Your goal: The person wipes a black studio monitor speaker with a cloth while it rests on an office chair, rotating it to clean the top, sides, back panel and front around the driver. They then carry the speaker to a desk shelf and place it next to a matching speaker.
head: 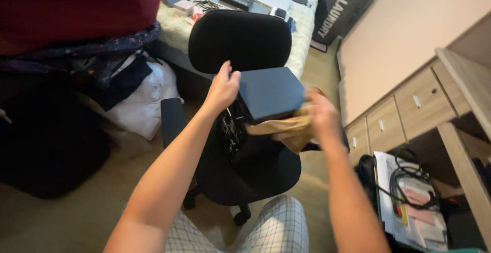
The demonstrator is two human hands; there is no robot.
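A dark blue-black box-shaped case (268,93) with vent holes on its side stands on the seat of a black office chair (240,40). My left hand (222,86) grips the case's upper left edge. My right hand (319,117), blurred, presses a tan cloth (279,126) against the case's lower right side. Both my forearms reach forward over my checked trousers (276,230).
A bed with a keyboard, mouse and small items lies behind the chair. Dark red bedding and clothes pile up at the left above a white bag (143,104). A wooden drawer unit (409,110) stands at the right; a bag of papers and cables (409,202) sits below it.
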